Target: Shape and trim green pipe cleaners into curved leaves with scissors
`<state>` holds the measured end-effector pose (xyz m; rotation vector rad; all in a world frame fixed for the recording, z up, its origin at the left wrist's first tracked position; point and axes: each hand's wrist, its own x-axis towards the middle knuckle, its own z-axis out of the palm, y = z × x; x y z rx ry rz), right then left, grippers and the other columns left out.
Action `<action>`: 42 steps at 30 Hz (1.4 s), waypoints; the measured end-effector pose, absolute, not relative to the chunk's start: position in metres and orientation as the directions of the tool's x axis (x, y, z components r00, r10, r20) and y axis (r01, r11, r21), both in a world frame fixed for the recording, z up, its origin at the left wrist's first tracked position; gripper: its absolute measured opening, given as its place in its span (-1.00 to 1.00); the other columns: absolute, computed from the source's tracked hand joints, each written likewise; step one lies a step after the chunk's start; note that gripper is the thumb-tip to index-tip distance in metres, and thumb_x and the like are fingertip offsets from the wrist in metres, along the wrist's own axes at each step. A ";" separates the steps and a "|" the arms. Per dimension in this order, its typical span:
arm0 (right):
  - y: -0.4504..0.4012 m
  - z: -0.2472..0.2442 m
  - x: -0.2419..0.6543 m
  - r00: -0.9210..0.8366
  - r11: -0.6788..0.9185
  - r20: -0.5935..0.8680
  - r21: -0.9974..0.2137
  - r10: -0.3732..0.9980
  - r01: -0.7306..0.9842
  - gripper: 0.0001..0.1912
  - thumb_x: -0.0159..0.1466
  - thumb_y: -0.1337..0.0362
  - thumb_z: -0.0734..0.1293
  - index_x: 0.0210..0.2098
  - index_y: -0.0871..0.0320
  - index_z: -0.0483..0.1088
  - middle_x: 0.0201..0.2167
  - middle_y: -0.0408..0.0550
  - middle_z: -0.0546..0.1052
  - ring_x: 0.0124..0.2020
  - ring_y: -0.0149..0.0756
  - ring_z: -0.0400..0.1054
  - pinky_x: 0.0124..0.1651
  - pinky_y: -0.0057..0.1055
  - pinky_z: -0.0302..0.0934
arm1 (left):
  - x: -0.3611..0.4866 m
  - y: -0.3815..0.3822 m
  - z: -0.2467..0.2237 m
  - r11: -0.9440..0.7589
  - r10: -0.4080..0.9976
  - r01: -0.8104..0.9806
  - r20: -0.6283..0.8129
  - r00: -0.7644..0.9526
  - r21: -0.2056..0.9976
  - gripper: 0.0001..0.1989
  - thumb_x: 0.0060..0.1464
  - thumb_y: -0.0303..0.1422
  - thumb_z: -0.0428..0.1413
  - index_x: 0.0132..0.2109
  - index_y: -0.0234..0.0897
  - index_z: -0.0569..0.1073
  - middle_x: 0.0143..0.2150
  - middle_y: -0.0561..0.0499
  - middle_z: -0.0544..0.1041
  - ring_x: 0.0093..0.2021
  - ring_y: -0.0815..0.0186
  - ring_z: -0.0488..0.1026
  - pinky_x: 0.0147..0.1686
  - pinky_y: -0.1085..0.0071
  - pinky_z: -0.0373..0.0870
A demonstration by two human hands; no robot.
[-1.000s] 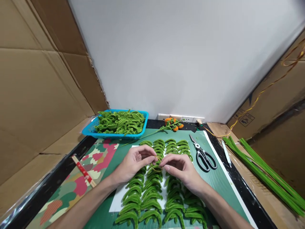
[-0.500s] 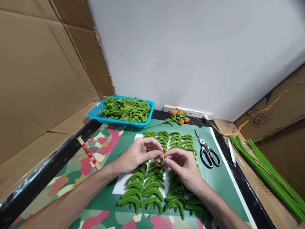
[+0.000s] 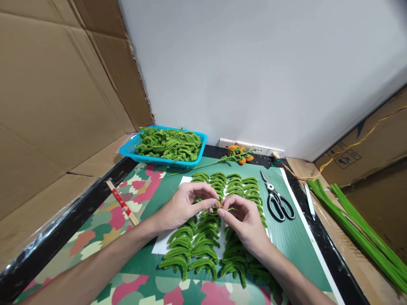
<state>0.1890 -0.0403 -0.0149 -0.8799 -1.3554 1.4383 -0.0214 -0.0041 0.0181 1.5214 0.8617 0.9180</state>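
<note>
- The left hand (image 3: 186,205) is pinching a small orange-yellow band (image 3: 219,205) between thumb and fingertips, its other fingers curling loosely.
- The right hand (image 3: 243,216) is pinching the right side of the same band with thumb and forefinger; the fingertips of both hands are facing each other, just beside one another.
- The band is hanging between the hands, above the middle of the rows of bent, fuzzy green strips (image 3: 203,252).
- Those strips are lying in four columns running from near to far, partly on white paper (image 3: 160,245), over a green mat (image 3: 295,237).
- Scissors (image 3: 272,192) are lying on the mat, right of the columns, blades pointing far.
- A blue basket (image 3: 159,162) is standing at the far left, holding a heap of similar green strips (image 3: 168,144).
- An orange flower (image 3: 243,160) is lying at the far side, its stem reaching left towards the basket.
- Chopsticks (image 3: 122,203) in a red wrapper are lying on the left, near the left forearm.
- Long green stems (image 3: 352,228) are lying on the far right.
</note>
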 end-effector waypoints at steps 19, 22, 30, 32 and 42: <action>-0.043 -0.011 0.187 -0.361 -0.127 -0.033 -0.962 0.932 -0.241 -0.63 0.16 0.04 0.62 -0.32 0.14 0.47 -0.48 -0.20 0.52 -0.58 -0.47 0.28 -0.52 -0.52 0.19 | -0.025 -0.006 0.013 0.183 0.825 -0.119 -0.086 0.558 0.976 -0.77 0.16 -0.30 0.40 -0.15 -0.34 0.60 -0.30 -0.04 0.71 -0.31 0.42 0.62 -0.26 0.59 0.47; -0.042 -0.011 0.188 -0.366 -0.132 -0.024 -0.953 0.930 -0.273 -0.65 0.17 0.05 0.62 -0.29 0.15 0.53 -0.41 -0.13 0.61 -0.58 -0.46 0.32 -0.51 -0.52 0.27 | -0.024 -0.007 0.015 0.156 0.828 -0.158 -0.042 0.559 0.975 -0.80 0.15 -0.35 0.40 -0.12 -0.33 0.61 -0.26 -0.02 0.70 -0.27 0.40 0.63 -0.21 0.56 0.51; -0.044 -0.009 0.186 -0.363 -0.107 -0.003 -0.957 0.932 -0.268 -0.68 0.25 0.01 0.56 -0.29 0.17 0.61 -0.37 -0.06 0.66 -0.60 -0.49 0.30 -0.54 -0.53 0.25 | -0.029 -0.007 0.014 0.071 0.802 -0.170 0.045 0.595 0.983 -0.83 0.17 -0.44 0.38 -0.10 -0.33 0.61 -0.19 -0.07 0.73 -0.23 0.35 0.68 -0.17 0.52 0.58; -0.044 -0.009 0.186 -0.360 -0.105 -0.007 -0.961 0.933 -0.254 -0.67 0.24 0.01 0.57 -0.28 0.17 0.61 -0.37 -0.07 0.66 -0.60 -0.49 0.30 -0.53 -0.52 0.26 | -0.030 -0.006 0.014 0.019 0.818 -0.136 0.063 0.572 0.991 -0.81 0.14 -0.45 0.39 -0.11 -0.34 0.61 -0.20 -0.08 0.73 -0.24 0.34 0.68 -0.18 0.52 0.59; -0.045 -0.009 0.187 -0.352 -0.110 -0.032 -0.973 0.935 -0.202 -0.66 0.23 -0.01 0.57 -0.27 0.15 0.61 -0.54 -0.16 0.53 -0.61 -0.45 0.28 -0.53 -0.49 0.19 | -0.030 -0.004 0.013 -0.073 0.839 -0.035 0.080 0.539 0.997 -0.77 0.07 -0.38 0.44 -0.16 -0.36 0.61 -0.25 -0.09 0.71 -0.28 0.30 0.67 -0.23 0.46 0.61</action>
